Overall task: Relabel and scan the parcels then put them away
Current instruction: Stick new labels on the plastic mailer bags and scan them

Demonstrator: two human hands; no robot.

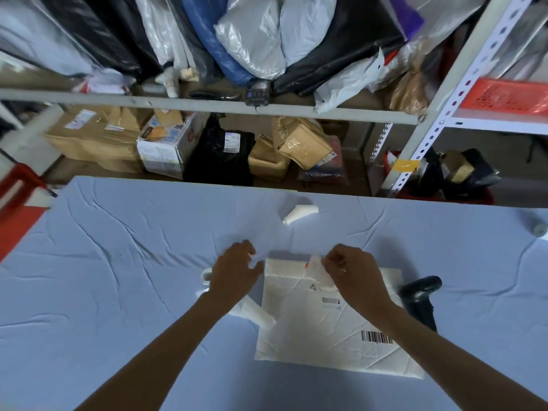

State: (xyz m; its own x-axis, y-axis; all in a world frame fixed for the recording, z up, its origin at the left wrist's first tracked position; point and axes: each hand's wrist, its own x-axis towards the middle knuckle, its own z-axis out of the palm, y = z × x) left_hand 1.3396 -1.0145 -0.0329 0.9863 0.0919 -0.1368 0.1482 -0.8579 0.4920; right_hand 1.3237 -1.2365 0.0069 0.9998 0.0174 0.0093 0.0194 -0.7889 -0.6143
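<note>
1. A flat white parcel (326, 330) of creased plastic film lies on the surface (118, 262), which is covered by a wrinkled pale blue cloth. A black barcode is printed near the parcel's right edge.
2. The right hand (353, 272) is over the parcel's far edge. Its grip is narrow, with curled fingers pinching a thin, whitish label (317, 269) that carries a red mark at one corner.
3. The left hand (237, 269) is just beside the parcel's far left corner. Its grip is loose and holds nothing, the fingers spread and bent slightly down toward the cloth.
4. A white roll (206, 275) shows partly from behind the left wrist.
5. A white paper strip (255, 312) runs beneath the left forearm to the parcel's left edge.
6. A smooth, curved black scanner (421, 298) lies just beside the parcel's right edge.
7. A small tapered white object (301, 212) lies farther off on the cloth, well apart from the parcel.
8. Beyond the surface, a grey metal shelf (207, 106) carries soft black, grey and blue plastic bags above and taped cardboard boxes (166, 143) below.
</note>
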